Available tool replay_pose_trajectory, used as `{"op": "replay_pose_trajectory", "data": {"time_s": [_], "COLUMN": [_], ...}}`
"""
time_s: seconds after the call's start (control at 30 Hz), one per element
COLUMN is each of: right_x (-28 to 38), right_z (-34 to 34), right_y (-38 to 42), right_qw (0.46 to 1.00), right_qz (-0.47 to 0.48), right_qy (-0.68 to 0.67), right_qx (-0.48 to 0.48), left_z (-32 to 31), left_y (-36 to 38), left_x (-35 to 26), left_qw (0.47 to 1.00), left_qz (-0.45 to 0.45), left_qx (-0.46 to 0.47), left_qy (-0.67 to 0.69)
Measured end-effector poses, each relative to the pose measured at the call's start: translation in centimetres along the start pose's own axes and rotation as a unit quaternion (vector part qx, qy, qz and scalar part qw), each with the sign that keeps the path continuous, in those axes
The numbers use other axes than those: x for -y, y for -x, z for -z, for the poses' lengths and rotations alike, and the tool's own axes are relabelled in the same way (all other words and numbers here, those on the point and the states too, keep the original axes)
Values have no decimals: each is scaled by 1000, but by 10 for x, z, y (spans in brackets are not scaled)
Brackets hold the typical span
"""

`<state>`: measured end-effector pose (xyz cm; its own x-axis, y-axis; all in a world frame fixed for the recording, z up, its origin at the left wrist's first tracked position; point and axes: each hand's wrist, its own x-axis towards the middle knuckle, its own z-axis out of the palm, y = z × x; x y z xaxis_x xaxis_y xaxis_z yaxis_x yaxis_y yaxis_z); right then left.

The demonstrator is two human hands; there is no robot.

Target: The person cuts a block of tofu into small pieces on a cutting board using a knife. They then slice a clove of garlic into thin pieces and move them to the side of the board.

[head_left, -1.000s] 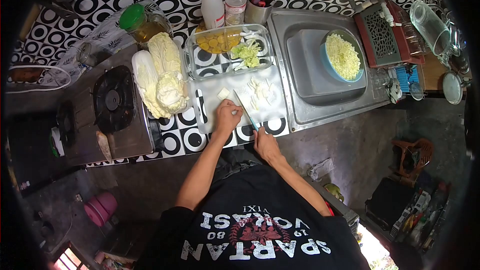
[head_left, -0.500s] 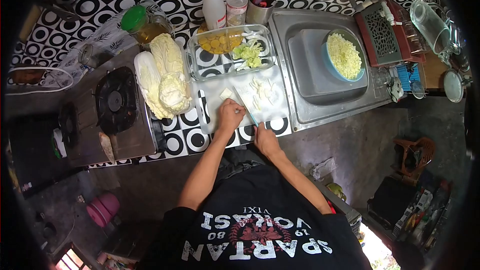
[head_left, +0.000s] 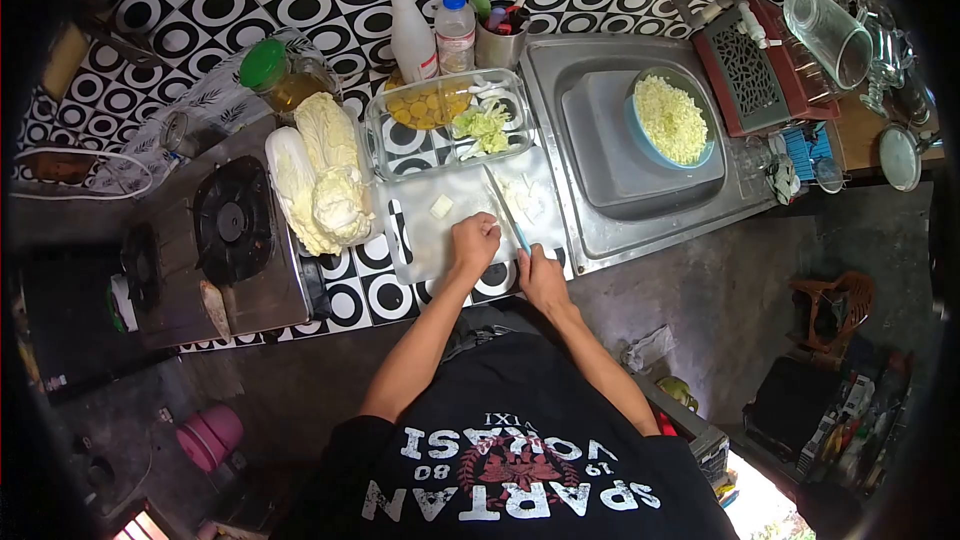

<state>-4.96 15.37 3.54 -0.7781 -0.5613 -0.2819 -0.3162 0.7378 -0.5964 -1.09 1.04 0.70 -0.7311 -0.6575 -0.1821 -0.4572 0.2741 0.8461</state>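
My right hand (head_left: 542,275) is closed round the blue handle of a knife (head_left: 512,210), whose blade points away from me over the translucent white cutting board (head_left: 418,246). Just left of the blade, my left hand (head_left: 475,243) rests low over the board with curled fingers. Something small and whitish shows at its fingertips, too small to name. A pale block of cabbage (head_left: 441,206) lies on the board beyond that hand, apart from it. Right of the blade are chopped white cabbage pieces (head_left: 521,202), partly hidden by the knife.
Behind the board stands a glass dish (head_left: 376,145) with cabbage leaves (head_left: 483,126). Napa cabbages (head_left: 322,175) lie left, beside the stove (head_left: 270,290). On the right, a bowl of chopped cabbage (head_left: 672,120) sits at the sink (head_left: 580,240). Bottles (head_left: 413,40) stand behind the dish.
My left hand has moved right, away from the pale cabbage block. The knife has also shifted right and now stands against the chopped pieces. The whole view has moved slightly.
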Motion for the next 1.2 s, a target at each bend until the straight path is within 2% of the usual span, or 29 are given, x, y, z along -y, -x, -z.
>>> {"op": "replay_pose_trajectory", "data": {"time_s": [0.03, 0.07, 0.17, 0.23, 0.27, 0.37, 0.4, 0.47, 0.5, 0.6, 0.63, 0.67, 0.7, 0.77, 0.8, 0.87, 0.9, 1.0, 1.2], "right_x": [0, -1, -14, -17, -18, -17, -16, -14, -12, -7, -4, -1, 3, 5, 2, -2, -4, -7, -16], "right_z": [2, 3, -2, -4, -5, -9, -8, -4, 0, 10, 14, 19, 24, 31, 33, 37, 39, 43, 49], "right_y": [3, 6, 16, 21, 23, 21, 19, 13, 10, 2, 3, 2, 2, 3, 3, 4, 4, 7, 20], "right_qw": [1000, 999, 998, 997, 995, 995, 994, 997, 997, 997, 997, 999, 999, 998, 996, 993, 993, 992, 989], "right_qz": [-10, -20, -11, 6, 24, 0, 1, -35, -33, -40, -38, -13, 12, 10, 36, 67, 66, 68, 71], "right_qy": [-21, -42, -52, -45, -36, -20, -20, -17, -17, -15, -15, 12, 39, 55, 77, 87, 88, 99, 107], "right_qx": [-5, -9, 23, 56, 91, 102, 103, 65, 65, 65, 66, 42, 17, 4, -17, -48, -50, -49, -73], "left_z": [2, 3, 16, 25, 34, 57, 60, 59, 59, 53, 48, 44, 42, 40, 39, 35, 30, 22, 19], "left_y": [-1, -3, -9, -12, -15, -16, -18, -23, -22, -9, -4, 0, 5, 17, 20, 23, 24, 24, 0], "left_x": [-8, -11, -11, 2, 12, 7, 16, 37, 33, 19, 13, 6, -4, -23, -26, -31, -32, -34, -27], "left_qw": [998, 998, 974, 945, 962, 990, 990, 982, 982, 984, 982, 979, 978, 972, 972, 928, 927, 913, 911], "left_qz": [39, 39, 89, 67, 68, -6, -5, -84, -84, -109, -144, -181, -182, -224, -224, -321, -323, -284, -248], "left_qx": [7, 6, 0, -28, -29, -123, -125, -148, -150, -126, -102, -77, -78, -5, -4, 62, 63, 168, 162], "left_qy": [44, 43, 208, 318, 263, 66, 65, -80, -80, -71, -67, -63, -62, -74, -74, -180, -178, -240, -288]}}
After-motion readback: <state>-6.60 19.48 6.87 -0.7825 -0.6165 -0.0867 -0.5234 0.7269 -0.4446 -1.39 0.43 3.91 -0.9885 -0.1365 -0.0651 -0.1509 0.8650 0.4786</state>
